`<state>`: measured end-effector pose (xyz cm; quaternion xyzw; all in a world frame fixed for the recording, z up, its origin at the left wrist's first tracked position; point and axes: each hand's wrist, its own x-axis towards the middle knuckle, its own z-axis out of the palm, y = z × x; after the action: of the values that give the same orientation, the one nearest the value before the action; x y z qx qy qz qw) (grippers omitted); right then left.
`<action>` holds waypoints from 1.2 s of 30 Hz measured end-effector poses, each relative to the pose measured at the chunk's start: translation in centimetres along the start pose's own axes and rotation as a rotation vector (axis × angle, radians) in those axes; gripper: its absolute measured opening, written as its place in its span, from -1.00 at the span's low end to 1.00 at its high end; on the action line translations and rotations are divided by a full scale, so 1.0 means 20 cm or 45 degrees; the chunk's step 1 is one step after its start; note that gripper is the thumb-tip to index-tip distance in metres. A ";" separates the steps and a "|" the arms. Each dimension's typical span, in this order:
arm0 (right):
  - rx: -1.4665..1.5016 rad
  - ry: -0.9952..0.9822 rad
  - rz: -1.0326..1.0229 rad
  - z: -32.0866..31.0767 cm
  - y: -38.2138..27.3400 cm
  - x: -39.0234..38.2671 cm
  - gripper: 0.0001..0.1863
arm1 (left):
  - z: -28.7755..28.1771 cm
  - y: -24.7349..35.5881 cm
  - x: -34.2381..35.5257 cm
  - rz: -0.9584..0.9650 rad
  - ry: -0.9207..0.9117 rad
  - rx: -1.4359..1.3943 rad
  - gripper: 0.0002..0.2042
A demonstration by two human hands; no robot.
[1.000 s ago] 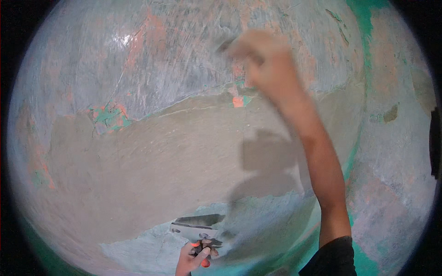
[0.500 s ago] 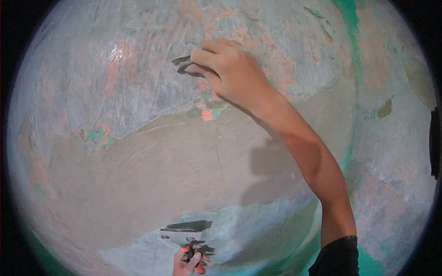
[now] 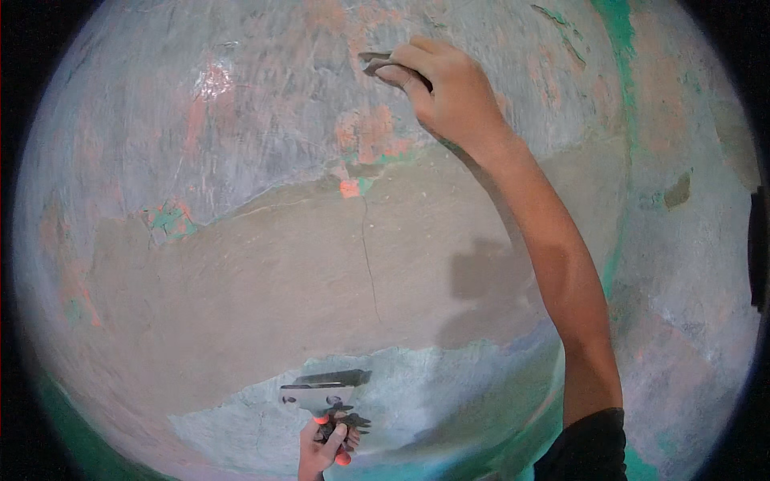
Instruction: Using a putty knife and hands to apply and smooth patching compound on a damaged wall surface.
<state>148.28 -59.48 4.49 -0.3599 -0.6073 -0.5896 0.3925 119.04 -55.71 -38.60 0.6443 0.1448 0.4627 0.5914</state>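
My right hand [image 3: 453,88] is raised at the upper middle against a patchy, peeling wall [image 3: 241,289]. Its fingers close on a thin, folded grey sheet [image 3: 375,62] that looks like sandpaper and is held close to the wall's surface; part of the sheet is hidden under the fingers. Low in the view, my left hand [image 3: 321,450] is wrapped around the black and orange handle of a wide scraper [image 3: 315,395]. Its flat metal blade points upward, apart from the right hand, and casts a shadow on the wall.
Grey-lilac paint with orange and green spots covers the upper wall; a bare brownish band with a thin crack [image 3: 368,264] crosses the middle. A green stripe [image 3: 624,88] marks a corner at right, where another wall begins. A dark object [image 3: 757,248] stands at the far right edge.
My right hand has moved up and to the right with the grey sheet. The left hand and scraper have risen slightly, and the view has shifted a little.
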 end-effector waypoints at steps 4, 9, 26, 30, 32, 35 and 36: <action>0.103 0.182 0.057 -0.15 0.29 0.04 -0.79 | 0.05 0.09 -0.01 -0.096 -0.031 -0.082 -0.76; 0.095 0.094 0.047 -0.14 0.29 -0.10 -0.79 | 0.16 -0.03 -0.02 0.045 -0.052 -0.085 -0.72; 0.024 0.235 0.252 -0.24 0.34 -0.11 -0.74 | 0.29 -0.08 0.05 -0.063 -0.276 -0.185 -0.75; 0.066 -0.035 -0.044 -0.15 0.11 -0.20 -0.78 | 0.23 -0.10 0.07 -0.105 -0.279 -0.153 -0.74; -0.012 -0.141 -0.200 -0.07 0.03 -0.19 -0.80 | 0.21 -0.08 0.09 -0.115 -0.233 -0.155 -0.76; 0.083 0.092 0.020 -0.04 0.16 -0.11 -0.77 | 0.23 -0.01 0.08 -0.059 -0.212 -0.192 -0.75; 0.100 0.209 0.156 -0.08 0.28 -0.07 -0.75 | 0.24 0.00 0.09 -0.067 -0.221 -0.194 -0.75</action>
<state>154.08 -60.78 5.67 -0.3314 -0.5726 -0.5678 0.4899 123.65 -57.37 -37.33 0.6310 0.0745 0.3992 0.6610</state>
